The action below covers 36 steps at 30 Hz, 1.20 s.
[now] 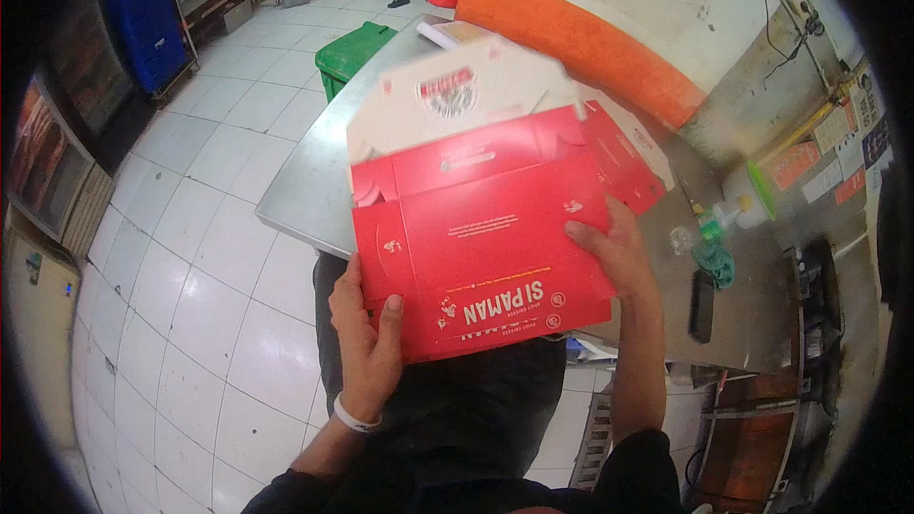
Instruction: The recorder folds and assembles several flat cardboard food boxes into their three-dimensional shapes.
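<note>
Above my lap, an unfolded red cardboard box blank (490, 200) with a white far flap is held between both hands. A second printed edge shows just under its near side, so more than one sheet may be there. My left hand (369, 333) grips the near left corner, thumb on top and fingers along the side edge. At the right edge, my right hand (614, 247) presses its thumb on the upper face while its other fingers are mostly hidden beneath. Behind it, another red and white box blank (633, 157) lies on the metal table (300, 195).
A black phone-like object (702, 306), a crumpled green bag (716, 266) and a white tub with a green rim (750, 195) sit on the table's right side. Beyond the table stands a green bin (350, 57). White floor tiles (200, 257) stretch along the left.
</note>
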Each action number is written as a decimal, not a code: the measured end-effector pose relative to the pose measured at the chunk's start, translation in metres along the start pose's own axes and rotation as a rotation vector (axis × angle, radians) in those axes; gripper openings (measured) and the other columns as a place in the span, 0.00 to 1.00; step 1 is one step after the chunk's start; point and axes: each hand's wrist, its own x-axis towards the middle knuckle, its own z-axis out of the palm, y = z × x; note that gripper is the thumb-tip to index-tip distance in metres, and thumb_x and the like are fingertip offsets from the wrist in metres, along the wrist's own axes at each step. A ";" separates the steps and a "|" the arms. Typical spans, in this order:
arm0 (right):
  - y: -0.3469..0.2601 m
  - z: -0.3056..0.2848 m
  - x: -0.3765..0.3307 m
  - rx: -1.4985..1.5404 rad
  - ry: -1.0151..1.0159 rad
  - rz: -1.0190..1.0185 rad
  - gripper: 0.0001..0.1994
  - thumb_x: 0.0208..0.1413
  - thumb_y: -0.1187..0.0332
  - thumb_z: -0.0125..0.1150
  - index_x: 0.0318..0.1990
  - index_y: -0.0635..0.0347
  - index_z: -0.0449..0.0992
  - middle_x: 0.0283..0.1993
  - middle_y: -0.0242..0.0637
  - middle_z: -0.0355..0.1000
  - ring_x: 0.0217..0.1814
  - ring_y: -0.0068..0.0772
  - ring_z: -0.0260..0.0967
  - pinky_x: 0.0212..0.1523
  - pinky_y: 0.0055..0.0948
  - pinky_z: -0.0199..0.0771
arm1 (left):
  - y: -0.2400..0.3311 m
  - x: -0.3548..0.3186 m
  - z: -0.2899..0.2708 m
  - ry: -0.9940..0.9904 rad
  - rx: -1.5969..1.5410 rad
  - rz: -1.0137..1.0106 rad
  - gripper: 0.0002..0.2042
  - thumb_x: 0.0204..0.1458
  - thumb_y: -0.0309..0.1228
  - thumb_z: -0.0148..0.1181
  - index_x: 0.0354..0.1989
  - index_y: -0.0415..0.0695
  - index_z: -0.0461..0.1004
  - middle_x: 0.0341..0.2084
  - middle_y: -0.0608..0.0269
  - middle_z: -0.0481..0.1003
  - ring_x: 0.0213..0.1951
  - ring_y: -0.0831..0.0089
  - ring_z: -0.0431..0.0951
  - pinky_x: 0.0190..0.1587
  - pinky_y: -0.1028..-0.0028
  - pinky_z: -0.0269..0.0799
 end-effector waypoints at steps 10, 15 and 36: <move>-0.003 -0.013 -0.013 0.283 0.052 -0.376 0.22 0.55 0.70 0.71 0.56 0.64 0.72 0.50 0.34 0.76 0.50 0.25 0.73 0.50 0.30 0.75 | 0.027 0.049 -0.024 -0.003 -0.556 0.176 0.19 0.61 0.31 0.63 0.56 0.37 0.67 0.45 0.57 0.78 0.44 0.72 0.78 0.47 0.71 0.75; 0.016 -0.030 -0.006 0.287 -0.065 -0.322 0.21 0.55 0.73 0.70 0.55 0.64 0.72 0.50 0.33 0.76 0.49 0.25 0.74 0.50 0.29 0.76 | 0.026 0.052 -0.026 -0.121 -0.507 0.155 0.19 0.58 0.31 0.67 0.54 0.37 0.70 0.44 0.58 0.79 0.45 0.74 0.78 0.48 0.72 0.74; 0.008 -0.002 -0.047 0.922 -0.128 -0.161 0.28 0.49 0.67 0.77 0.57 0.63 0.73 0.51 0.34 0.78 0.50 0.26 0.75 0.51 0.30 0.76 | 0.009 0.079 -0.043 -0.405 -0.712 0.118 0.30 0.51 0.39 0.73 0.58 0.37 0.69 0.49 0.57 0.78 0.48 0.68 0.79 0.50 0.69 0.76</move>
